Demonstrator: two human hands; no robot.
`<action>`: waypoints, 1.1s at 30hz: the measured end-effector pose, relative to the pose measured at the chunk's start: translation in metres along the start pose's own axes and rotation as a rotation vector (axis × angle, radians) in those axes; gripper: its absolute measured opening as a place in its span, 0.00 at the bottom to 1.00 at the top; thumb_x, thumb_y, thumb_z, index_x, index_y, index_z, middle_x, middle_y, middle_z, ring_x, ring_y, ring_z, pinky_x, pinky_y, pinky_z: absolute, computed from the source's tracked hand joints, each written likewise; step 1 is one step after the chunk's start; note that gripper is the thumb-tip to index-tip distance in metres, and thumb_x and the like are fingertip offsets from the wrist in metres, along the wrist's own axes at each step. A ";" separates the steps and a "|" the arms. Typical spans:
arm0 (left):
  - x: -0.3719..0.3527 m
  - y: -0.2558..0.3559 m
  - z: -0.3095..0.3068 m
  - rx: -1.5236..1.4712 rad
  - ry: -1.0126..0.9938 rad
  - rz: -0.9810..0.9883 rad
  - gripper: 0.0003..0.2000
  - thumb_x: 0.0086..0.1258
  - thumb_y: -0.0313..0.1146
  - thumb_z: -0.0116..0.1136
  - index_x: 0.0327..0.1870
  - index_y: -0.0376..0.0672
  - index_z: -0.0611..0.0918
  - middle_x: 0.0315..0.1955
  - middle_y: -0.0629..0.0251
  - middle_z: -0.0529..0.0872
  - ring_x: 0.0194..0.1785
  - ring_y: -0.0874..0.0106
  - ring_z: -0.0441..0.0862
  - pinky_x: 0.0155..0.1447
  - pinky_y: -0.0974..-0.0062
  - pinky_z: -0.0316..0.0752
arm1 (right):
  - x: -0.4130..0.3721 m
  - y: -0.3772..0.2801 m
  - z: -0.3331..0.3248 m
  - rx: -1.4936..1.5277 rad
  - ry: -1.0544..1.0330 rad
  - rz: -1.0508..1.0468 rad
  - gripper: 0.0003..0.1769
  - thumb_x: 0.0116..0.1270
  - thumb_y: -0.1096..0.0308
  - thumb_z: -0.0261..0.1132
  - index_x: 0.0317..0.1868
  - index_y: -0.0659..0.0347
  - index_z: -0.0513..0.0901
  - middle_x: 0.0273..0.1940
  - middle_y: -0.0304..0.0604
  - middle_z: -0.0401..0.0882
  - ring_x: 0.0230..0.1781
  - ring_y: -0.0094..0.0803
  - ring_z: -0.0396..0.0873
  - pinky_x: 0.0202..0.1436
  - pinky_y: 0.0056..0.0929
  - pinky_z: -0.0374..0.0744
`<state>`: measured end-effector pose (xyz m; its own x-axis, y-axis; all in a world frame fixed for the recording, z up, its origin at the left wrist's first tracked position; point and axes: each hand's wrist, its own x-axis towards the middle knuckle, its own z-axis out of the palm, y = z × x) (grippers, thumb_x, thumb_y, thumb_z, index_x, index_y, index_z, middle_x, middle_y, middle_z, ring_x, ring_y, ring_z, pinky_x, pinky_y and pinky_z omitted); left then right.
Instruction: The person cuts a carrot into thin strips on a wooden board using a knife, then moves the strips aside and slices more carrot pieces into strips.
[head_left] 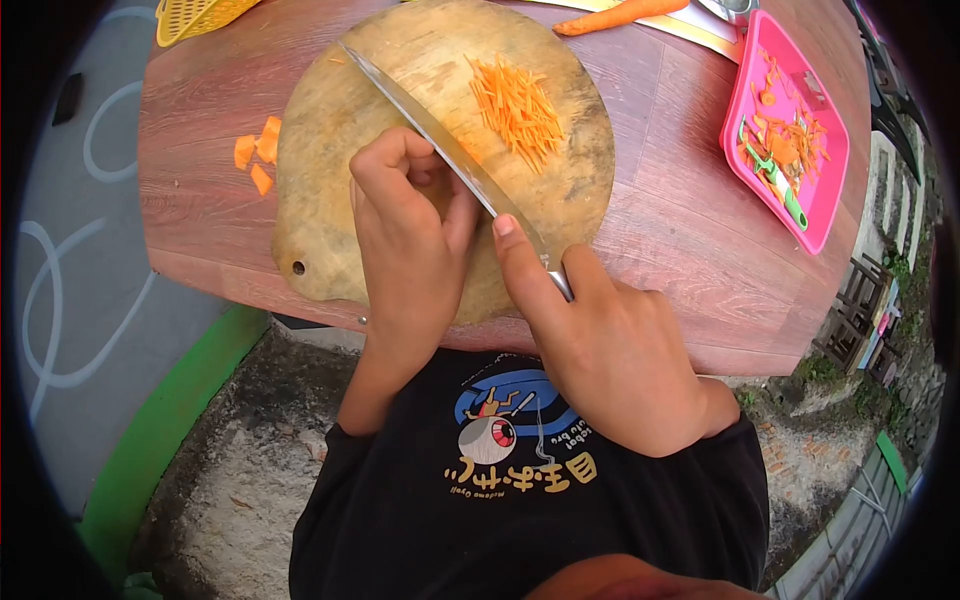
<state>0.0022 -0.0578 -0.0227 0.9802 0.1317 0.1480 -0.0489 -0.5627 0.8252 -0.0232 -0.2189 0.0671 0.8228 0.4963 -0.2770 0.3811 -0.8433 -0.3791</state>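
Note:
My right hand is wrapped round the handle of a kitchen knife, its thumb lying along the top of the blade near the handle. The long blade slants up and left across a round wooden cutting board. Against the blade's left side, my left hand is closed, its fingers curled over a carrot piece. The hand and blade hide most of that piece; a little orange shows beyond the blade. A pile of thin carrot strips lies on the board, right of the knife.
Several carrot chunks lie on the wooden table, left of the board. At right, a pink tray holds carrot peelings and a green-handled peeler. A whole carrot and a yellow basket are at the far edge.

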 end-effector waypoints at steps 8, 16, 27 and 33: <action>0.001 -0.002 0.002 -0.036 0.017 0.014 0.21 0.66 0.18 0.70 0.54 0.36 0.70 0.42 0.56 0.80 0.47 0.62 0.77 0.54 0.63 0.74 | 0.006 0.004 0.009 0.028 -0.004 0.015 0.34 0.69 0.71 0.64 0.76 0.54 0.71 0.33 0.47 0.75 0.19 0.48 0.80 0.22 0.46 0.80; 0.002 -0.001 0.003 -0.012 0.029 0.038 0.19 0.68 0.19 0.68 0.53 0.36 0.70 0.41 0.56 0.81 0.46 0.62 0.77 0.53 0.64 0.74 | 0.021 0.000 0.015 0.081 0.035 0.082 0.32 0.71 0.72 0.62 0.76 0.54 0.69 0.34 0.50 0.77 0.22 0.53 0.83 0.24 0.49 0.81; 0.000 -0.002 -0.001 -0.074 -0.039 0.026 0.22 0.65 0.16 0.66 0.54 0.35 0.67 0.43 0.56 0.77 0.46 0.63 0.77 0.51 0.65 0.75 | 0.013 -0.012 0.009 0.115 0.001 0.093 0.32 0.70 0.74 0.60 0.75 0.52 0.70 0.36 0.52 0.77 0.21 0.55 0.82 0.22 0.51 0.80; 0.001 0.002 -0.002 -0.125 -0.044 0.012 0.22 0.68 0.18 0.64 0.56 0.35 0.64 0.43 0.56 0.76 0.44 0.68 0.77 0.49 0.67 0.75 | 0.029 -0.008 0.013 0.238 0.012 0.077 0.29 0.72 0.73 0.58 0.73 0.53 0.70 0.36 0.56 0.79 0.26 0.58 0.84 0.28 0.52 0.82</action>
<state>0.0031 -0.0568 -0.0197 0.9868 0.0881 0.1359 -0.0811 -0.4576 0.8855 -0.0077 -0.1945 0.0507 0.8509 0.4289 -0.3032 0.2081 -0.8053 -0.5551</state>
